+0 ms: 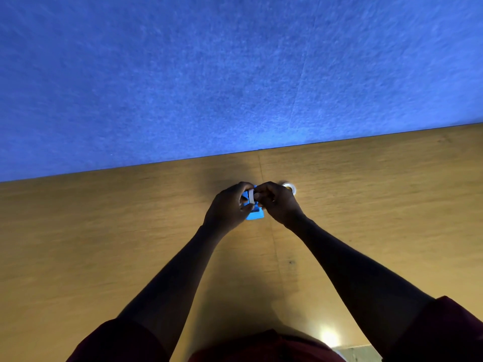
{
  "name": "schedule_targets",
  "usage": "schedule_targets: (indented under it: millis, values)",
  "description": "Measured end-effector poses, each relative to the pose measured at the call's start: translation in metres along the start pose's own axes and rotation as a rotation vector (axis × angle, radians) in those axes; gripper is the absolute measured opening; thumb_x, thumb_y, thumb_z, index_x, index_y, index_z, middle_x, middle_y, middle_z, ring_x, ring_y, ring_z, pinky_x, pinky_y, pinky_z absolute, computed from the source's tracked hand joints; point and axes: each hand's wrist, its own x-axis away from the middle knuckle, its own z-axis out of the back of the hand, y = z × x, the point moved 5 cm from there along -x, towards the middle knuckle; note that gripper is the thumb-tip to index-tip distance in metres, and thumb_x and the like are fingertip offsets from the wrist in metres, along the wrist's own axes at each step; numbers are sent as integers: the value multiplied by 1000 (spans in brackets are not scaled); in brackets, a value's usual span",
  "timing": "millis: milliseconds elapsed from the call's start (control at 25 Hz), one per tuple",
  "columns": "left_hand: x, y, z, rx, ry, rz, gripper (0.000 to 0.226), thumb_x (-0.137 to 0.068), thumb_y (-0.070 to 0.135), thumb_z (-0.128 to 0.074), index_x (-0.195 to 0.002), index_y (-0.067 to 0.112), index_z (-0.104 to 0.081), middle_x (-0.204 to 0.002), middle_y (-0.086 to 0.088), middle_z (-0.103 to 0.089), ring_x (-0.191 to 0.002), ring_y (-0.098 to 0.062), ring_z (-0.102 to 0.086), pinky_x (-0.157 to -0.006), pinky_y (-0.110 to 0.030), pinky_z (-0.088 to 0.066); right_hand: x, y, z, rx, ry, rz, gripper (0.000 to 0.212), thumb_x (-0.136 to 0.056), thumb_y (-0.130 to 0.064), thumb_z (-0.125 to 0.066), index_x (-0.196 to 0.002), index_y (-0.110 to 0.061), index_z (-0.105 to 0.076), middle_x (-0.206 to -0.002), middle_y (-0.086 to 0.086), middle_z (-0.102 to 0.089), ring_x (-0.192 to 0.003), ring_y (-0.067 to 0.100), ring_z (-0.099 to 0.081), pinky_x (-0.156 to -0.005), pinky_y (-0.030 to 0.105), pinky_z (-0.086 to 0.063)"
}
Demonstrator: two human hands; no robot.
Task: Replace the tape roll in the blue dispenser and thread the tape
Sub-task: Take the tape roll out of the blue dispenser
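Centrally, near the far edge of the wooden table (104, 244), both hands closed on the blue dispenser (254, 215): the left hand (228, 209) steadied its body while the right hand (277, 202) pinched the white tape roll (251, 196), probably to seat it. A second roll (290, 188) lay just beside, before a blue felt wall (209, 74).
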Motion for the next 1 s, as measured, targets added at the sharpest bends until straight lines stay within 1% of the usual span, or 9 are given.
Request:
schedule_targets:
  millis: [120,200,360,480,560,600,680,800,1000]
  values:
    - [-1,-1,-3,25,3,-11,52,-84,19,-79,-131,19,-56,-122,-1,-69,-105,-13,-70,-75,-10,-54,-2,2,0,-22,3,-34,14,-94,-14,-65,-104,-5,-67,-90,7,-72,-80,19,-72,-74,41,-61]
    - [0,-1,-3,49,1,-12,54,-85,18,-79,-134,18,-56,-125,-2,-68,-107,-13,-70,-78,-11,-55,-3,4,0,-81,10,-65,13,-93,-14,-66,-102,-5,-68,-88,7,-73,-77,18,-73,-72,39,-62]
    - [-3,-2,0,78,-6,3,54,-85,16,-78,-135,17,-59,-126,-1,-68,-110,-11,-67,-84,-13,-55,-4,7,-3,-291,-42,-156,7,-93,-11,-65,-98,-8,-69,-87,8,-75,-78,19,-75,-66,28,-61]
    - [-7,-4,1,70,-21,4,53,-83,14,-78,-133,17,-61,-125,1,-68,-112,-9,-65,-86,-12,-53,-6,11,-5,-470,-107,-293,7,-91,-7,-67,-98,-5,-69,-93,16,-75,-85,27,-75,-74,35,-62]
    - [-8,-4,2,90,-24,-4,53,-82,13,-80,-132,16,-62,-123,1,-68,-111,-8,-64,-84,-8,-51,-8,11,-4,-512,-137,-342,11,-90,-7,-68,-100,-3,-69,-92,14,-75,-85,27,-75,-72,34,-62]
    - [-8,-4,3,117,-20,-5,53,-81,12,-81,-131,16,-63,-122,2,-68,-111,-8,-64,-84,-10,-53,-9,11,-4,-514,-143,-351,12,-90,-7,-69,-101,-2,-68,-91,13,-76,-84,26,-75,-70,32,-61]
    - [-10,-6,4,181,-22,-5,52,-79,10,-82,-128,14,-65,-120,1,-68,-111,-9,-64,-86,-19,-58,-11,10,-3,-509,-137,-369,17,-89,-9,-70,-103,-1,-68,-92,13,-76,-84,27,-76,-67,30,-60]
    - [-15,-8,4,253,-46,18,51,-78,6,-82,-126,12,-66,-120,-1,-69,-112,-12,-66,-87,-29,-61,-15,11,-2,-511,-121,-394,18,-88,-9,-71,-103,-1,-68,-90,14,-76,-81,26,-76,-63,28,-59]
    - [-24,-16,3,369,-69,119,50,-78,7,-80,-124,19,-67,-119,4,-70,-109,-7,-68,-87,-27,-60,-19,13,1,-642,-98,-463,12,-88,-1,-68,-100,-2,-68,-87,11,-77,-82,27,-76,-65,29,-59]
